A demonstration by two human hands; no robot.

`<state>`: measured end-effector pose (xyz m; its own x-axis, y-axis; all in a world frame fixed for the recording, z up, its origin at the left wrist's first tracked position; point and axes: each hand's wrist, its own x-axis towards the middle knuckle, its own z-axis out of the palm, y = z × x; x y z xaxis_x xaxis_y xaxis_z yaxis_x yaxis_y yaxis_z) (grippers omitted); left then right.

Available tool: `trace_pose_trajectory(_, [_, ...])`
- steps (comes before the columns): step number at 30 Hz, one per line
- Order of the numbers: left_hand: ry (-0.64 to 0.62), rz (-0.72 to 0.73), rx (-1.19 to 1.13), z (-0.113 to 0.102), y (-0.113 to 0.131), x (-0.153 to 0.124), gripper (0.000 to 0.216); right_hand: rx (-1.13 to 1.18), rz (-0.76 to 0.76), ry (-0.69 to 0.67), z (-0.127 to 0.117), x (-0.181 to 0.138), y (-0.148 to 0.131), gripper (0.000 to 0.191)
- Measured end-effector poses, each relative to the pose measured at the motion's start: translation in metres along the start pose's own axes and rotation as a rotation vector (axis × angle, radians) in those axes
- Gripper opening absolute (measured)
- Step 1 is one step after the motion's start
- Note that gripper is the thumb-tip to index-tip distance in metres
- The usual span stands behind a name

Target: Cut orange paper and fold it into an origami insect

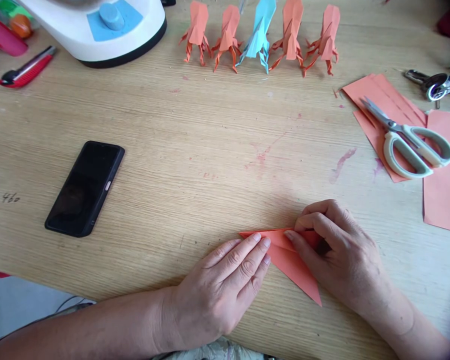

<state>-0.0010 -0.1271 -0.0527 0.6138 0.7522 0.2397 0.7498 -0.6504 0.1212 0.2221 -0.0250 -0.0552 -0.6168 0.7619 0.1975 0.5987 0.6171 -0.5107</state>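
Note:
A folded orange sheet of paper (294, 265) lies on the wooden table near its front edge, shaped like a triangle with one point toward me. My left hand (225, 285) rests flat on its left corner, fingers stretched out and pressing it down. Along the top edge, my right hand (333, 250) pinches the paper between thumb and fingers. Part of the sheet's right side is hidden beneath the right hand.
Several folded paper figures (260, 37), orange and one blue, stand at the back. Scissors (408, 137) lie on orange paper sheets (446, 170) at right. A black phone (85, 187), a red cutter (26, 67) and a white appliance (108, 30) are at left.

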Motion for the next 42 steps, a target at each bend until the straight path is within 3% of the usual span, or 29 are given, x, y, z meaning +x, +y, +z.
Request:
trace_pose_trajectory(27, [-0.044, -0.206, -0.022, -0.002, 0.011, -0.008, 0.038, 0.034, -0.017, -0.014, -0.001, -0.002, 0.003, 0.008])
trace_pose_trajectory(42, [-0.057, -0.307, 0.044, -0.003, 0.011, -0.002, 0.050, 0.026, -0.022, -0.031, 0.000, -0.002, 0.004, 0.009])
